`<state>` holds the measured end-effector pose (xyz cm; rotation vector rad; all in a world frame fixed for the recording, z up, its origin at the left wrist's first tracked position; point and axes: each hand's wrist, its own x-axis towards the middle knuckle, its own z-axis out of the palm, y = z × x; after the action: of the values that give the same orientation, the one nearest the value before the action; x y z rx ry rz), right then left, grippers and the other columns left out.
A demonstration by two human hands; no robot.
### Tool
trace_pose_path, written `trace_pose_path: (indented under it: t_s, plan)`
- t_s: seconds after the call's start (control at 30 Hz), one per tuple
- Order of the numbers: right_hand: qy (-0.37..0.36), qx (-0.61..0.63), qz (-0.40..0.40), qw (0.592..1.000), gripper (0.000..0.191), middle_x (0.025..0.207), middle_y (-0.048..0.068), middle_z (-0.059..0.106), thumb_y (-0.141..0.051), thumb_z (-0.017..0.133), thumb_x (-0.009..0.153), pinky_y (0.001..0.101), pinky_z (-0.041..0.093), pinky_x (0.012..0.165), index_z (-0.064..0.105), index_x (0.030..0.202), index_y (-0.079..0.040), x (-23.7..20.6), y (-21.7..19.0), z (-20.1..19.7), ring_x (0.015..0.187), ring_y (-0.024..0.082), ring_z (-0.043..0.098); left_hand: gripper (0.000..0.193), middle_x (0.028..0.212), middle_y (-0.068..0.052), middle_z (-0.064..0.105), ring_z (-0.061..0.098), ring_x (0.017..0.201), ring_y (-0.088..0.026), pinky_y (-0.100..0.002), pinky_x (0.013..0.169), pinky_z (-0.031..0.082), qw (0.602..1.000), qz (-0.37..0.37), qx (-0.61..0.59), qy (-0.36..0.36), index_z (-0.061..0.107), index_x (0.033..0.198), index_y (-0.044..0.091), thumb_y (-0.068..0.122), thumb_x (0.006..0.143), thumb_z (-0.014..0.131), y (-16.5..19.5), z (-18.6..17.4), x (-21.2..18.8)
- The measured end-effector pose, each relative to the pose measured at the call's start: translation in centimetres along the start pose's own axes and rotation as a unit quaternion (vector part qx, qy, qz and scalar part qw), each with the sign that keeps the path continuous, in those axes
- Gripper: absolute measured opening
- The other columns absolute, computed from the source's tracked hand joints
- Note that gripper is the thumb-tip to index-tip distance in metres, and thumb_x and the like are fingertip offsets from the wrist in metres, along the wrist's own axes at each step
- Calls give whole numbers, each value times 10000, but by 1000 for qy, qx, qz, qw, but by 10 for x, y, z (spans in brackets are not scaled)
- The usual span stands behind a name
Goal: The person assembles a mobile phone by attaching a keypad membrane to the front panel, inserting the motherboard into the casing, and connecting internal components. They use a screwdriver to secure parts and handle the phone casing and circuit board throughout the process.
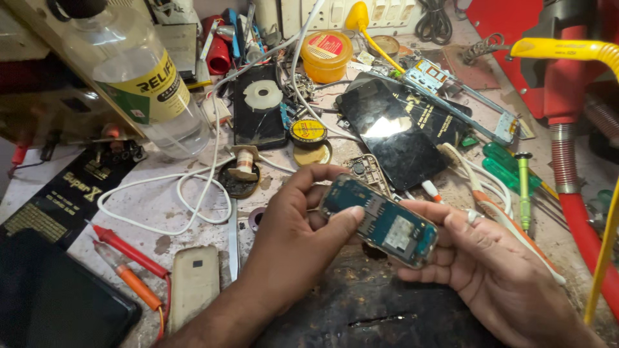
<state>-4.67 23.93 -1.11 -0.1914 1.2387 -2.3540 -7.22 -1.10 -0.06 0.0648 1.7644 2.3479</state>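
Both my hands hold a small opened phone body with a blue-green circuit board [380,221] above a dark worn mat [361,309]. My left hand [293,241] grips its left end, thumb pressed on the board. My right hand [490,270] cradles the right end from below, fingers curled under it. The board faces up, with a silver metal shield near its right side.
A cluttered repair bench: a clear plastic bottle [138,80] at the back left, a black phone panel [393,129], green-handled screwdrivers [516,171], red and orange probes [129,264], a beige phone cover [193,280], white cables [193,187], a yellow jar [327,55], a solder tin [307,131].
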Motion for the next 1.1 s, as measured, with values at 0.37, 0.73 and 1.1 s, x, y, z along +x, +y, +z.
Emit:
trace_pose_path:
  t_s: [0.37,0.73,1.1]
  plan:
    - [106,-253,-82,958,587,1234,173,701,101,698,897,342,576,929,542,1461,68,-2,9,-7,1103,198,692,480,902,-7,722,669,757,-31,-189,626,547,989,8,138,-60,589,1220,67,108,795,807,6,5,-9]
    - [73,-317,-50,944,581,1146,114,729,102,726,874,258,573,903,585,1437,63,-4,6,-7,1059,129,704,245,694,5,714,604,592,-64,-262,530,482,930,-30,338,-138,767,996,104,226,783,766,20,5,-15]
    - [167,-412,-96,891,468,1152,85,759,3,708,908,235,600,839,669,1374,-3,5,-3,4,956,104,736,239,773,-23,723,658,690,-70,-262,620,541,957,0,282,-69,744,1019,89,183,802,775,14,-1,-10]
